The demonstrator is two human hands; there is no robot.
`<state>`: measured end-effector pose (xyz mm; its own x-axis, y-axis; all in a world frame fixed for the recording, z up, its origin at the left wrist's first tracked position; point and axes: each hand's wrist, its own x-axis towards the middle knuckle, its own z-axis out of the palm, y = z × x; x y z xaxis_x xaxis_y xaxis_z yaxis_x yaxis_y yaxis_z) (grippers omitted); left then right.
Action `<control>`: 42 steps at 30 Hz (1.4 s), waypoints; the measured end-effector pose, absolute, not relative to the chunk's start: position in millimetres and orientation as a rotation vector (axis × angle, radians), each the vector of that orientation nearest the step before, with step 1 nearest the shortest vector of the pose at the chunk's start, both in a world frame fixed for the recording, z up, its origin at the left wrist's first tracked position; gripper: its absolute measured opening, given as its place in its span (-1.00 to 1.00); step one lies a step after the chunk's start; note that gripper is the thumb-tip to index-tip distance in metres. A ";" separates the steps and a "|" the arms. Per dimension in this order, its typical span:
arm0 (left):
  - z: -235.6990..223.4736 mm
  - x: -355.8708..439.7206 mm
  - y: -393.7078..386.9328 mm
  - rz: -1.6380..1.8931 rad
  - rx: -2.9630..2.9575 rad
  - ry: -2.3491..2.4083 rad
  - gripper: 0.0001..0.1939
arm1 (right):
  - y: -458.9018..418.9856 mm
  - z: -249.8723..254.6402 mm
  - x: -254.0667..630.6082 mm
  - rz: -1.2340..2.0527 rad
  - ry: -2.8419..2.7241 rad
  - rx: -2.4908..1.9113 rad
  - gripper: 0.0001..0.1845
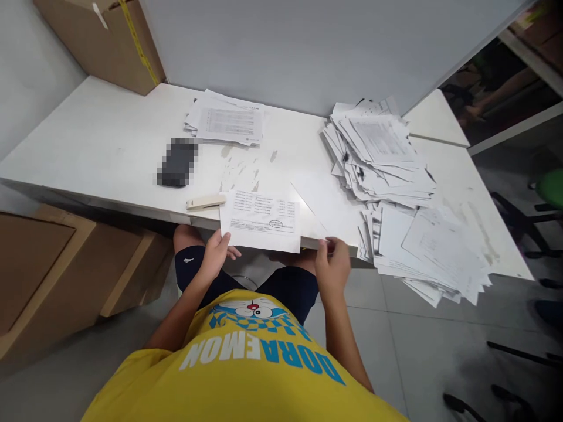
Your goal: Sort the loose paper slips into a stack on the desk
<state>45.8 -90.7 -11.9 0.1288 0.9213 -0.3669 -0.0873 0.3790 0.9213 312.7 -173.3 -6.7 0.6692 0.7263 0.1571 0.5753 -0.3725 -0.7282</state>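
My left hand (215, 255) pinches the lower left corner of a printed sheet (264, 220), which bears rows of text and an oval stamp. The sheet overhangs the table's front edge. A cream stapler (205, 202) lies flat just left of it, touching or nearly touching its corner. My right hand (333, 266) is at the table's front edge, thumb and fingers closed on the near end of a blank white sheet of paper (332, 205). Only that sheet's slanting left edge shows clearly against the white table.
A messy paper stack (378, 152) rises at the back right. Fanned papers (435, 246) overhang the front right edge. A smaller pile (231, 120) and a blurred dark object (178, 164) lie left on the white table (105, 146). Cardboard boxes (97, 44) stand left; a partition is behind.
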 end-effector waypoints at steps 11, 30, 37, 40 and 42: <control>-3.9 19.2 -91.2 0.614 0.942 1.024 -0.41 | -169.4 -17.9 281.0 1.060 -0.534 -1.526 -0.45; -4.4 19.0 -88.0 0.555 1.051 1.025 -0.50 | -169.3 -33.0 294.6 0.906 -0.868 -1.752 -0.46; -15.2 28.9 -83.7 0.848 1.035 1.114 -0.47 | -165.4 -25.2 290.4 0.951 -0.816 -1.716 -0.41; -18.9 35.0 -83.6 0.896 1.033 1.182 -0.49 | -165.8 -14.9 288.2 0.978 -0.851 -1.647 -0.45; -20.8 37.4 -84.5 0.931 1.025 1.214 -0.50 | -167.4 -12.0 286.9 1.060 -0.847 -1.576 -0.45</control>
